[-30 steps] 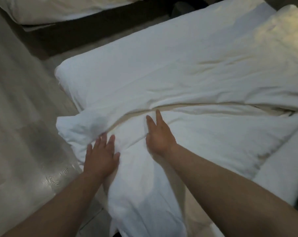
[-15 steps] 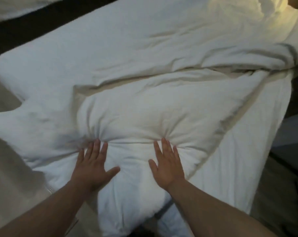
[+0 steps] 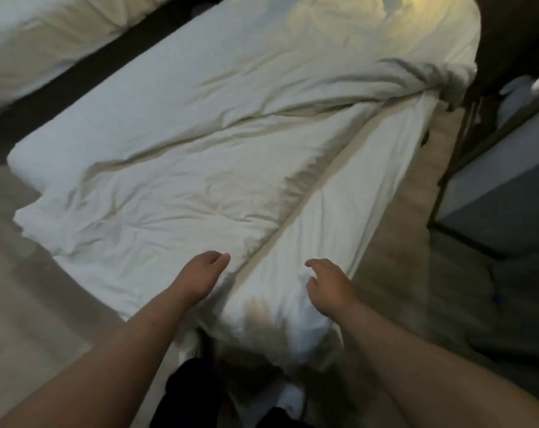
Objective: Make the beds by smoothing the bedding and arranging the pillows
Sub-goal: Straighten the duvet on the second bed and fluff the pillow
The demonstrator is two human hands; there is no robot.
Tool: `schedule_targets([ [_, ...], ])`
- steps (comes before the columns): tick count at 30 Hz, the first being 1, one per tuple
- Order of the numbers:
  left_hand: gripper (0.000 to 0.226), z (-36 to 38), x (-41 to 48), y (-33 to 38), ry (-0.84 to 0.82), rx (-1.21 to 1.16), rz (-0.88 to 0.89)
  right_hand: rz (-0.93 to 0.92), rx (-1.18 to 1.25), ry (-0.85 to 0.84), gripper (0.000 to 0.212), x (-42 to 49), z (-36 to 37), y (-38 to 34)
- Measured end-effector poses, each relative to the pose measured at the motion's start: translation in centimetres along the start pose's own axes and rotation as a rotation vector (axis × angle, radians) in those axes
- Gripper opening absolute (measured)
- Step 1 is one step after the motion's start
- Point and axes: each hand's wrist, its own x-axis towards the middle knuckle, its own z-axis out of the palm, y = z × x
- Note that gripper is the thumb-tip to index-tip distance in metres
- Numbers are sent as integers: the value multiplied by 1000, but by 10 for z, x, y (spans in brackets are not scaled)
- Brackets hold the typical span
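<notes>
Fingers [image 3: 221, 257] near creased white duvet [image 3: 184, 186]

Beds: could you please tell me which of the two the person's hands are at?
The near bed, under the rumpled duvet: left hand and right hand are both at its near end. The other bed lies apart, upper left.

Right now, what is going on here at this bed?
A person stands at the end of a bed, making it. The left hand rests at the edge of the wrinkled white duvet; whether it grips is unclear. The right hand, loosely curled, is over the bare sheet beside it.
</notes>
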Motion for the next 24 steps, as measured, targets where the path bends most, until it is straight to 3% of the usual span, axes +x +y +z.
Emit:
schedule_targets([
  [3,41,41,-40,49,-108,66,17,116,35,28,39,-66,-37,49],
  [7,35,86,-67,89,-265,206,51,296,36,-28,52,-148,-71,104],
  [9,34,104,-73,101,-354,291,64,335,58,-40,37,-178,-77,128],
  [11,32,122,-73,110,-397,319,68,384,87,-50,6,-201,-81,147],
  [13,31,135,-71,119,-439,357,77,426,94,-41,26,-215,-81,169],
  [18,30,149,-47,127,-498,430,35,529,68,-163,17,-215,-100,201],
  [21,30,154,-22,136,-512,456,-3,515,19,-259,28,-182,-120,216],
  [24,31,160,5,152,-506,446,-30,489,10,-284,21,-136,-152,219],
])
